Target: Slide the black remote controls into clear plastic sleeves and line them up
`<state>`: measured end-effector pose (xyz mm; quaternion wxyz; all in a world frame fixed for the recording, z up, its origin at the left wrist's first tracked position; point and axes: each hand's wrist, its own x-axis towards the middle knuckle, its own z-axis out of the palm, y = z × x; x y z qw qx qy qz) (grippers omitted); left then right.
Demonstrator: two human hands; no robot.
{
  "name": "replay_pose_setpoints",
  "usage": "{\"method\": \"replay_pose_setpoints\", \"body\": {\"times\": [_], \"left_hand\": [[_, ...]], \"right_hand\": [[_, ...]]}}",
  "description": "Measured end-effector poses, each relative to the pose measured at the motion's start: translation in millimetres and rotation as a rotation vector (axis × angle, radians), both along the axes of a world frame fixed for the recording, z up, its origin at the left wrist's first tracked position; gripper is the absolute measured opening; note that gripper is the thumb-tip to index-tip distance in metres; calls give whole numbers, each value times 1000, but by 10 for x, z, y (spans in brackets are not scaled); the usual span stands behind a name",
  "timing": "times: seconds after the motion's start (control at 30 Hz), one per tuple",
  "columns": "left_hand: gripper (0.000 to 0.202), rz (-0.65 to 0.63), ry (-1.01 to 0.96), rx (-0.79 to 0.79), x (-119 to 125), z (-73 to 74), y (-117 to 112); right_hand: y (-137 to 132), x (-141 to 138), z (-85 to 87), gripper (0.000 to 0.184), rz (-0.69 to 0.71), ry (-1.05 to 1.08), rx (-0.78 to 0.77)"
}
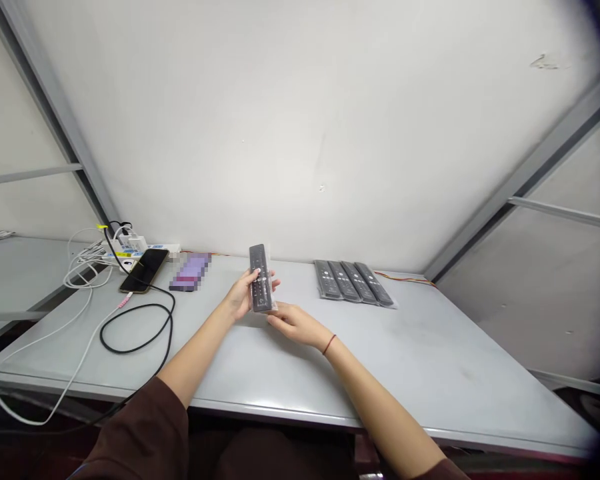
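Above the middle of the table, my left hand (pixel 240 295) is closed around a black remote control (pixel 261 283) in a clear plastic sleeve (pixel 273 305). The thumb lies over the buttons, and fingertips show past the far side. The remote stands nearly upright in view, its button face towards me. My right hand (pixel 300 325), with a thin red string at the wrist, is at the lower end of the sleeve. Its thumb and fingers are closed at the plastic edge, partly hidden there. To the right, several bagged remote controls (pixel 353 283) lie side by side.
A black phone (pixel 145 270) and a purple, blurred-out phone-shaped item (pixel 191 272) lie at left. Behind them is a white power strip (pixel 163 249) with chargers. A black cable (pixel 136 307) and white cables (pixel 83 360) loop over the table's left front edge. A wall stands behind.
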<state>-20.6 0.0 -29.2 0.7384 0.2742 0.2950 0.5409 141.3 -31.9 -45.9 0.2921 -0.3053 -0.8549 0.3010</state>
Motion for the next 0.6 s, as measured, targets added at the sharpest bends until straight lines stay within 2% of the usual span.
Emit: {"method": "replay_pose_setpoints", "body": {"times": [0.1, 0.17, 0.3, 0.4, 0.5, 0.6], "left_hand": [[19, -38, 72, 1, -4, -13, -6], [20, -67, 123, 23, -6, -13, -16], [21, -92, 199, 64, -2, -2, -35], [19, -69, 225, 78, 5, -8, -32], [21, -59, 228, 110, 13, -33, -24], [27, -70, 251, 170, 28, -72, -28]], "right_hand": [[16, 1, 3, 26, 56, -60, 58], [28, 4, -5, 25, 43, -44, 75], [26, 3, -6, 17, 60, 18, 35], [8, -6, 4, 19, 50, 90, -79], [6, -24, -16, 41, 25, 188, -260], [32, -47, -82, 37, -70, 296, -444]]}}
